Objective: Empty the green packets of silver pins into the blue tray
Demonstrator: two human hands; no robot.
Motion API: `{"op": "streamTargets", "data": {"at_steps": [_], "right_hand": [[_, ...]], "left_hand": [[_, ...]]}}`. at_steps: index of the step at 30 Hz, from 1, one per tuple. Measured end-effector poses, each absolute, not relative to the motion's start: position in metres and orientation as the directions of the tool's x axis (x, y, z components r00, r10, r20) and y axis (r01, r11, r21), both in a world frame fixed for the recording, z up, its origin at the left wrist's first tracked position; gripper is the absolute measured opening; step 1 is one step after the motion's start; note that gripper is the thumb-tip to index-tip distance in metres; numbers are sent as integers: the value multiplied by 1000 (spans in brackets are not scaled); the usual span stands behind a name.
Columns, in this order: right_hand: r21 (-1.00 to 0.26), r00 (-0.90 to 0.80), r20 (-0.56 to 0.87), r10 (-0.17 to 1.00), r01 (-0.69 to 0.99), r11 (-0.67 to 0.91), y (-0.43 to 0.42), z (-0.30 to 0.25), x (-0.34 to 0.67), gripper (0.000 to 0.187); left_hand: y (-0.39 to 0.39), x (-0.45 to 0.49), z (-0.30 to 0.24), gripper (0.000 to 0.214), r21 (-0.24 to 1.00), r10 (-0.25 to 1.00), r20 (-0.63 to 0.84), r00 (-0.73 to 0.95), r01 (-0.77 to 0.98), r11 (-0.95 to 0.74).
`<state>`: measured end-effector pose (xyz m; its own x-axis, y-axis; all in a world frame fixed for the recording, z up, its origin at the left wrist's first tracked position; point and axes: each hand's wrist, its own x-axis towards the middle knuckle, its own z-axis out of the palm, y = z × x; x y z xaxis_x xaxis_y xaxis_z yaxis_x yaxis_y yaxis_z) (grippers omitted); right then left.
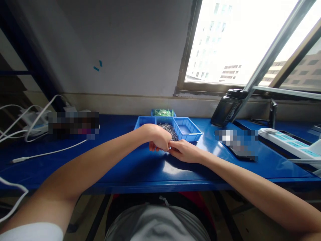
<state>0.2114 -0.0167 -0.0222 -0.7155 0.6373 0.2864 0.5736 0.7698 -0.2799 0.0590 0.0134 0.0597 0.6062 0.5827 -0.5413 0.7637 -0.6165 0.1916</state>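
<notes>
A black bottle (227,107) is standing near blue plastic trays (187,129), one holding dark pins (169,128). The left hand (157,138) and right hand (184,150) are clenching together, contents hidden.

Blue workbench (130,167), glossy top. Just beyond the point where the left hand (158,138) and right hand (185,151) meet stands a blue compartment tray (187,130). A smaller tray of green parts (163,112) sits close behind it. Right of the grip: flat dark device (244,154), partly blurred; black jug (227,107); white power strip (286,140). Far left: white cables (47,154).
</notes>
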Motion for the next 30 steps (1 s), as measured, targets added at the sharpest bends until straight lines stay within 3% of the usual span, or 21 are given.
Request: {"op": "streamTargets", "data": {"at_steps": [2, 7, 15, 22, 30], "right_hand": [[-277, -713, 289, 639, 577, 769, -16, -23, 212, 11], [-286, -698, 280, 659, 595, 751, -15, -26, 212, 13], [-287, -670, 283, 686, 624, 727, -14, -28, 209, 12], [-259, -675, 256, 692, 642, 722, -18, -26, 211, 14], [-253, -659, 256, 707, 660, 707, -17, -29, 212, 14]], "left_hand": [[16, 59, 59, 9, 205, 559, -562, 610, 757, -620], [21, 38, 44, 13, 375, 498, -508, 703, 701, -607], [15, 7, 4, 15, 420, 524, 5, 852, 474, -774], [10, 7, 1, 16, 469, 536, -7, 844, 476, -744], [13, 7, -14, 22, 521, 618, 109, 779, 484, -703]]}}
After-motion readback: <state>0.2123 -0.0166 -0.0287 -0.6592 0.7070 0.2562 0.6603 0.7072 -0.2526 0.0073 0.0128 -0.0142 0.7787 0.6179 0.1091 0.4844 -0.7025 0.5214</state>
